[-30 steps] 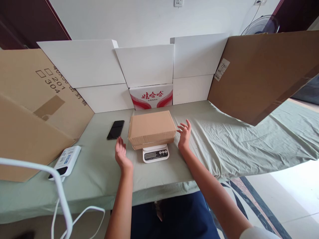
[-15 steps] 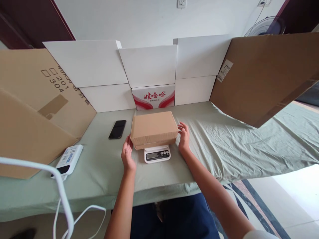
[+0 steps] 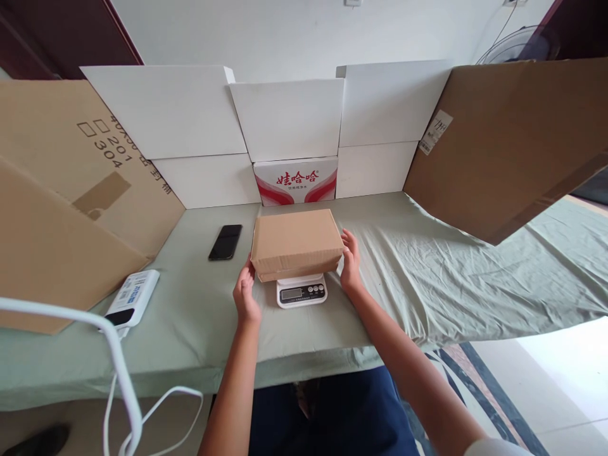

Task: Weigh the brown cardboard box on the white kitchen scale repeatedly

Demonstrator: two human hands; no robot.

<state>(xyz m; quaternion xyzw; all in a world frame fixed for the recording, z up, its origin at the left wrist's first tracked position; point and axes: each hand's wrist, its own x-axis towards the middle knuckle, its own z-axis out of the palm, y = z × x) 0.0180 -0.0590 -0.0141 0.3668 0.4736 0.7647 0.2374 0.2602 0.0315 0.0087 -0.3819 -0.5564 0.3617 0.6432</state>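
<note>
Box: brown cardboard box, closed, sitting on the kitchen scale at mid-bench, overhanging it on all sides but the front; my hands are on its two short ends.
Side cardboard: big brown sheets stand left and right, walling the work spot.
Back wall: white carton panels stand upright behind; a red-and-white printed carton is just behind the box.
Bench: covered in pale green cloth, wrinkled on the right.
Left hand: my left hand is pressed to the box's left end, fingers flat against the cardboard, not curled shut.
Right hand: my right hand is against the right end, fingers spread on the side; together they clamp the box.
Scale: white, display and buttons face me, readout too small to read.
Power bank: white one at left, white cable looping off the bench edge.
Phone: black phone, face up, left of the box, apart from it.
Progress: box rests on the scale, held on both sides; cannot tell if it bears full weight. Judging by the hold, setting or lifting is underway, not finished.
</note>
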